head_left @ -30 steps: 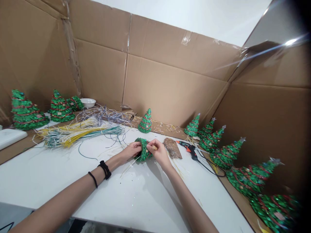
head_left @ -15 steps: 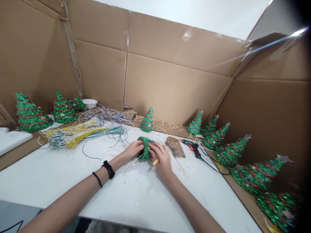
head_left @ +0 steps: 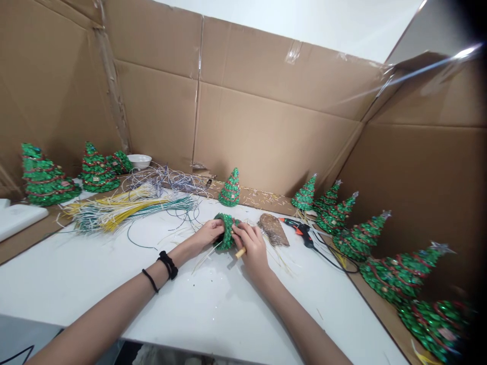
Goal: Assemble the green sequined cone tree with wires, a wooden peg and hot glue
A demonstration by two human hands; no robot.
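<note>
Between my hands, low over the white table (head_left: 178,304), a small green Christmas tree ornament (head_left: 227,237) lies tipped on its side, its base towards the left. My left hand (head_left: 208,233) grips the base rim, fingers partly inside it. On the other side my right hand (head_left: 251,243) is closed around the tree's narrower part, fingertips on its surface. A tool with a wooden handle (head_left: 241,253) sticks out beneath my right palm; its working end is hidden. Thin pale strands (head_left: 205,257) trail from under the tree.
Behind stands an upright small tree (head_left: 230,190). Bundled green, white and yellow strands (head_left: 125,210) lie left, near tangled wires (head_left: 167,180) and a white bowl (head_left: 140,161). At right are a brown glue-stained piece (head_left: 273,229), a glue gun (head_left: 300,230) and several star-topped trees (head_left: 365,235). Cardboard walls (head_left: 274,121) surround the table.
The wooden handle under my right hand has shifted slightly left and down. Both hands stay on the tree, and the whole view has drifted slightly.
</note>
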